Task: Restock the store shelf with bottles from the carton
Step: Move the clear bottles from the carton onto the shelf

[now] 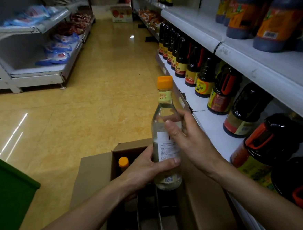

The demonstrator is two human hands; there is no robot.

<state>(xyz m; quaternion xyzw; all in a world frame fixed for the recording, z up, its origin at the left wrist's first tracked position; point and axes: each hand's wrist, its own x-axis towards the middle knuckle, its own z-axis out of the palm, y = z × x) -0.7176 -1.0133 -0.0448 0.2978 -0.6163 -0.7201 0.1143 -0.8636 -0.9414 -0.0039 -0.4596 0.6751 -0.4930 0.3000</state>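
Bottle (165, 112) upright over carton (95, 172): left hand's (142, 169) grip low, right hand's (190, 139) higher.

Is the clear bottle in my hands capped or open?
Capped: an orange cap tops the clear bottle; the left hand and right hand grip it upright.

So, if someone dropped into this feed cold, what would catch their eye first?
The clear bottle with an orange cap, held upright mid-frame by both hands: the left hand grips its lower body, the right hand its shoulder. Just below sits the open carton with another orange-capped bottle inside, and dark sauce bottles line the white shelf on the right.
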